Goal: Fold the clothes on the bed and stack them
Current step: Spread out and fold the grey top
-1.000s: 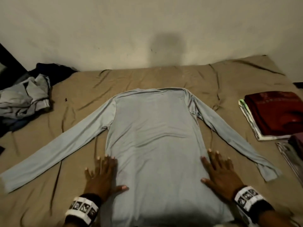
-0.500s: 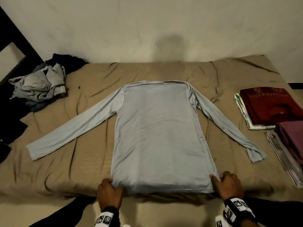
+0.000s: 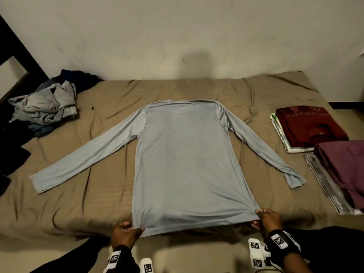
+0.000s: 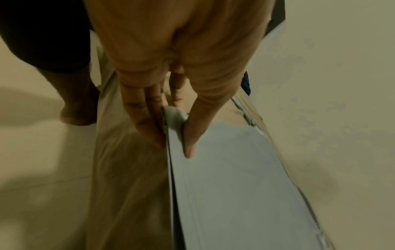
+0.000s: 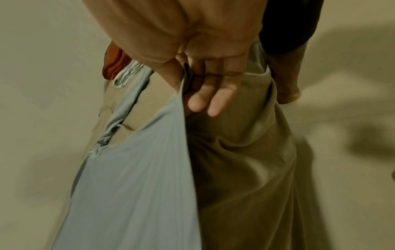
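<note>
Shirt (image 3: 185,154): thin grey-blue cloth, smooth, faint sheen, fine stretch ribs near the hem in the right wrist view. Bed sheet (image 3: 110,95): tan cloth, matt, creased. Wall (image 3: 177,32): matt, pale, slightly scuffed. Folded maroon garment (image 3: 309,125): matt cloth. Purple garment (image 3: 342,170): soft matt cloth. Crumpled grey pile (image 3: 43,105): wrinkled cloth.

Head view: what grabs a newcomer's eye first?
The grey long-sleeved shirt spread flat mid-bed, sleeves splayed, with the left hand and right hand each pinching a bottom hem corner at the near edge. Next, the folded maroon and purple stacks at the right, and the unfolded pile at the far left.
</note>
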### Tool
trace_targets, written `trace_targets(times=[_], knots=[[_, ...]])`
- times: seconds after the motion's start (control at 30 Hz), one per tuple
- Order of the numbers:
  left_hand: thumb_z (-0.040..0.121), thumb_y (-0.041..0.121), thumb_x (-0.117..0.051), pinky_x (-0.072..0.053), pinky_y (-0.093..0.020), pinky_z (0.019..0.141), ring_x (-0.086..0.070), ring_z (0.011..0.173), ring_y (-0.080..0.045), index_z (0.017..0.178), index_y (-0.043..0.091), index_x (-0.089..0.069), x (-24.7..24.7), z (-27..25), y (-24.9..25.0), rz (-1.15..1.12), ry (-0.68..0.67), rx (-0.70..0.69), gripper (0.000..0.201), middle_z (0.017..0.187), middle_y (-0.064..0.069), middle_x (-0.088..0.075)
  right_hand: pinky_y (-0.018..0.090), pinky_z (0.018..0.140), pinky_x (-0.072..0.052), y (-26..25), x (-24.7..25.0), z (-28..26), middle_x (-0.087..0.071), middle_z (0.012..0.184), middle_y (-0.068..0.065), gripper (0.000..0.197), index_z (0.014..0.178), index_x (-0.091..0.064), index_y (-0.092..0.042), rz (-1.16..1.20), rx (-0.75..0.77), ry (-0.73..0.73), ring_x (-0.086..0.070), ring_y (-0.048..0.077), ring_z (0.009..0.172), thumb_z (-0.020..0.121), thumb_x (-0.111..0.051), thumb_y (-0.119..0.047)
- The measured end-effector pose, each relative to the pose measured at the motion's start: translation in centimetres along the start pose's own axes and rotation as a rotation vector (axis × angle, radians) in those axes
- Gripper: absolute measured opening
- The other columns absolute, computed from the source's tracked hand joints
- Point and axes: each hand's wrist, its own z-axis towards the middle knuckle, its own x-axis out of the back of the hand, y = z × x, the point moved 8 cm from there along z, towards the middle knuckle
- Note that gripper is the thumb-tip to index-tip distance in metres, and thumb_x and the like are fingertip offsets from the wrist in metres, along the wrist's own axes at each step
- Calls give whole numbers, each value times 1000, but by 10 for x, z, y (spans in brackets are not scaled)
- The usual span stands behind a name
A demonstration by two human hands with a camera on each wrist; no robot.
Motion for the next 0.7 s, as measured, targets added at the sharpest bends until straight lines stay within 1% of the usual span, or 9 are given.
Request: trace_targets(times=[0.07, 0.17, 0.3, 0.33, 0.4, 0.47, 0.53, 0.63, 0.7], knots=[[57, -4, -95, -55, -40, 76, -66, 78, -31, 100, -1, -66, 2, 0, -2, -87, -58, 30, 53, 84, -14, -70, 32, 41, -53, 1, 6, 1, -56, 71, 19, 9, 103, -59, 5, -45, 17, 10, -53, 25, 40, 99, -58, -3], [67, -13, -86, -51, -36, 73, -64, 80, -31, 99, -1, -68, 0, -4, -1, -182, -161, 75, 39, 84, -14, -71, 34, 59, -49, -14, 11, -6, -63, 70, 21, 19, 98, -64, 13, -335, 131, 40, -59, 31, 59, 97, -61, -5], [33, 31, -100, -52, -30, 64, -66, 67, -21, 83, 2, -77, -6, -2, 7, -215, -197, 26, 62, 76, -11, -77, 44, 85, -47, -48, 12, -28, -62, 107, 32, 28, 95, -59, 4, -697, 173, 207, -60, 46, 99, 82, -75, -16], [30, 39, -99, -53, -29, 62, -65, 64, -18, 78, 4, -77, -6, 1, 9, -249, -183, 10, 63, 74, -10, -76, 47, 91, -46, -62, 6, -33, -57, 112, 32, 33, 96, -56, 0, -752, 212, 275, -57, 46, 104, 78, -78, -18], [46, 48, -98, -50, -29, 58, -57, 55, -16, 60, 11, -72, -4, 7, 16, -294, -112, -23, 48, 61, -2, -68, 52, 95, -41, -96, -23, -57, -50, 115, 34, 35, 99, -58, -2, -821, 369, 324, -49, 48, 109, 75, -80, -17], [68, 48, -90, -47, -30, 57, -44, 49, -13, 47, 17, -60, 1, 20, 24, -318, -26, -98, 48, 46, 3, -51, 52, 95, -41, -123, -88, -79, -52, 111, 35, 28, 97, -64, -3, -860, 574, 204, -50, 51, 109, 75, -78, -12], [75, 52, -84, -47, -31, 60, -43, 47, -11, 46, 23, -61, -1, 27, 32, -338, 5, -142, 48, 43, 6, -49, 50, 87, -47, -149, -178, -120, -61, 96, 26, 16, 86, -67, -11, -944, 879, -34, -59, 48, 97, 76, -77, -19], [53, 77, -77, -47, -28, 63, -52, 52, -8, 54, 38, -66, -7, 44, 26, -244, 1, -114, 41, 51, 9, -62, 42, 73, -55, -150, -333, -227, -62, 101, 9, 21, 92, -67, -18, -1259, 1450, -423, -62, 33, 88, 86, -63, -38], [47, 71, -84, -44, -25, 60, -47, 48, -2, 52, 39, -62, -14, 55, 20, -191, -24, -130, 39, 48, 11, -57, 40, 67, -56, -137, -421, -314, -59, 111, 9, 43, 104, -64, -15, -1395, 1772, -649, -62, 31, 89, 88, -40, -48]])
